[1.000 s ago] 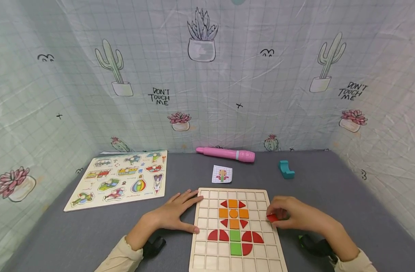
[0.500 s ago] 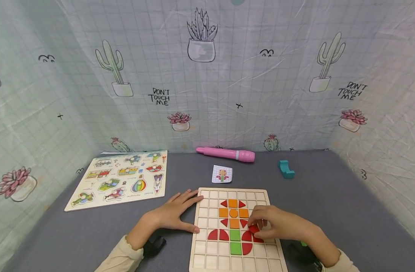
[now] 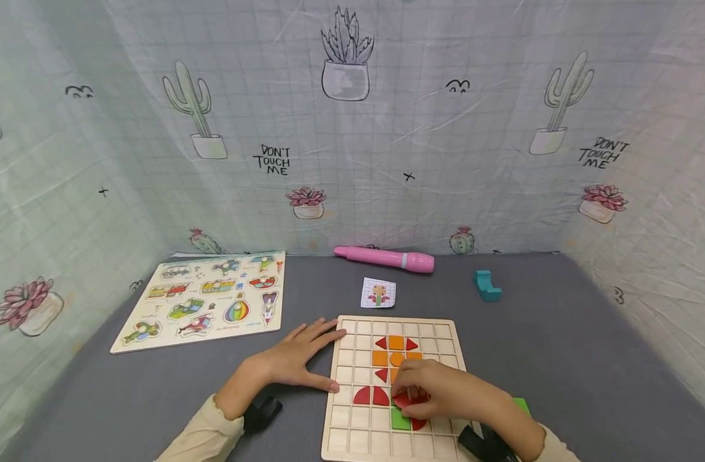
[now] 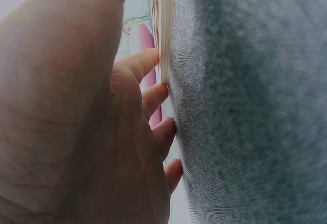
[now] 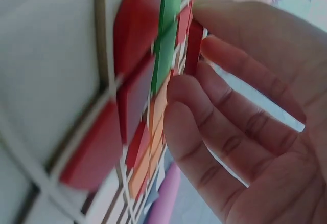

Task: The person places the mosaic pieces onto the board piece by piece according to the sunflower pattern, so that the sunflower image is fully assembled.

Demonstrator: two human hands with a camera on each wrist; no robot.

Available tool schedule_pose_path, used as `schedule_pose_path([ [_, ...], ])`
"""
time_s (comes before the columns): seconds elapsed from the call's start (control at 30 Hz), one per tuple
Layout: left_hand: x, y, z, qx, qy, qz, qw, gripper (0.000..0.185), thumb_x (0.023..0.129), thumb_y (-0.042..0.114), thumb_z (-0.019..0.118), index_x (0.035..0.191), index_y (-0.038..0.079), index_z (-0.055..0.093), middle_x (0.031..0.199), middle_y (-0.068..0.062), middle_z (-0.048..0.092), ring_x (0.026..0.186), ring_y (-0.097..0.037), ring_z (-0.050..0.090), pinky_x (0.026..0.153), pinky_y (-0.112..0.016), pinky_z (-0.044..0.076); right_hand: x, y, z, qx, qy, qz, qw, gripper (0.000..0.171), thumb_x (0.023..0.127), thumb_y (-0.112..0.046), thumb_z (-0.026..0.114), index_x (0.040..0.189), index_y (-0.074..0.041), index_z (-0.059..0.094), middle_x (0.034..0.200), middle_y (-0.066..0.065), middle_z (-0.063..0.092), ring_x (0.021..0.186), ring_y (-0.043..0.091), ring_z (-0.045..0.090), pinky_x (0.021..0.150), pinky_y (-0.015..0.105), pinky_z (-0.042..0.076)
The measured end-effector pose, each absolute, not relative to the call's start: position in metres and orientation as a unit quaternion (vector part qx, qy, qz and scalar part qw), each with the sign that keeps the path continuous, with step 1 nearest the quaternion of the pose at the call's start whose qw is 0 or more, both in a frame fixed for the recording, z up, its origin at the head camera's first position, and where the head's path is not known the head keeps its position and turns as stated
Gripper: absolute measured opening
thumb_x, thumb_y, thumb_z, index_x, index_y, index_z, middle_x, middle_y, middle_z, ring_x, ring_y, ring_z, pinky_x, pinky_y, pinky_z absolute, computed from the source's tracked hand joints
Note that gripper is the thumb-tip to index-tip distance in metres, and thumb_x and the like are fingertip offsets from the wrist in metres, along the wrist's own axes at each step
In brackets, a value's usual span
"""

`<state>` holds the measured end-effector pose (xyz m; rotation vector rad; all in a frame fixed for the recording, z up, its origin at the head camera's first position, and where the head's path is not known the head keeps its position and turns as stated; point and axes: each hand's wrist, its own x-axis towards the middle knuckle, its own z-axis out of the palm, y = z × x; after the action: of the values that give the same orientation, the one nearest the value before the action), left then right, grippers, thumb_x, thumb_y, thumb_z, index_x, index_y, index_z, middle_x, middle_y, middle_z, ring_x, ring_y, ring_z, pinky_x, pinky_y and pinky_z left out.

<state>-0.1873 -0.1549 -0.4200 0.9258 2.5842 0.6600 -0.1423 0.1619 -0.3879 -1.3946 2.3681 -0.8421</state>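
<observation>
Placement is the step in hand, we judge: right hand (image 3: 439, 393) pinches a red piece (image 3: 403, 399) in its fingers (image 5: 190, 93) at lower centre of the wooden grid board (image 3: 352, 410) (left hand (image 3: 295, 360) flat, steadying its edge). Next comes seating it squarely.

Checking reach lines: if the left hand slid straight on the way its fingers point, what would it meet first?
The left hand points right and away; its fingertips already touch the board edge, so the board comes first.
</observation>
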Motion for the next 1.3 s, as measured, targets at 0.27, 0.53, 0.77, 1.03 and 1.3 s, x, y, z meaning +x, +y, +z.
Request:
schedule_pose_path([
  [0.27,-0.187,-0.153,-0.419,0.321,0.905,0.23,0.157,0.095,0.079,0.059,0.072,0.155,0.021,0.03,0.162,-0.007,0.019,0.149,-0.034,0.011,0.118,-0.058,0.007,-0.132,0.147,-0.389,-0.491,0.823,-0.263,0.107,0.006,0.091,-0.017,0.071,0.096,-0.015,0.071,0.086,-0.012,0.055,0.069,-0.004,0.046,0.061,0.008,0.042],
  [0.53,-0.186,-0.154,-0.417,0.323,0.904,0.234,0.153,0.094,0.08,0.057,0.073,0.155,0.019,0.03,0.162,-0.008,0.018,0.149,-0.034,0.012,0.118,-0.058,0.008,-0.132,0.13,-0.387,-0.51,0.831,-0.199,0.096,0.01,0.085,-0.017,0.076,0.084,-0.019,0.066,0.081,-0.016,0.052,0.074,-0.004,0.043,0.066,0.008,0.039],
  [0.77,-0.186,-0.153,-0.417,0.327,0.903,0.235,0.149,0.094,0.08,0.056,0.073,0.155,0.018,0.03,0.162,-0.009,0.019,0.149,-0.035,0.013,0.118,-0.059,0.009,-0.13,0.13,-0.389,-0.504,0.832,-0.204,0.105,0.009,0.084,-0.016,0.075,0.086,-0.018,0.067,0.082,-0.016,0.052,0.072,-0.005,0.043,0.065,0.007,0.039],
  [1.03,-0.187,-0.154,-0.419,0.325,0.904,0.231,0.155,0.094,0.08,0.057,0.072,0.155,0.019,0.029,0.162,-0.008,0.019,0.149,-0.034,0.012,0.119,-0.058,0.008,-0.128,0.128,-0.392,-0.49,0.843,-0.204,0.093,0.007,0.084,-0.014,0.075,0.086,-0.017,0.068,0.08,-0.016,0.052,0.071,-0.005,0.042,0.065,0.007,0.039],
  [1.3,-0.188,-0.155,-0.422,0.321,0.905,0.23,0.159,0.094,0.08,0.059,0.071,0.155,0.022,0.029,0.163,-0.004,0.017,0.15,-0.031,0.009,0.119,-0.056,0.006,-0.126,0.129,-0.394,-0.469,0.848,-0.22,0.111,0.004,0.086,-0.016,0.074,0.088,-0.016,0.07,0.082,-0.016,0.054,0.071,-0.004,0.044,0.066,0.009,0.042],
])
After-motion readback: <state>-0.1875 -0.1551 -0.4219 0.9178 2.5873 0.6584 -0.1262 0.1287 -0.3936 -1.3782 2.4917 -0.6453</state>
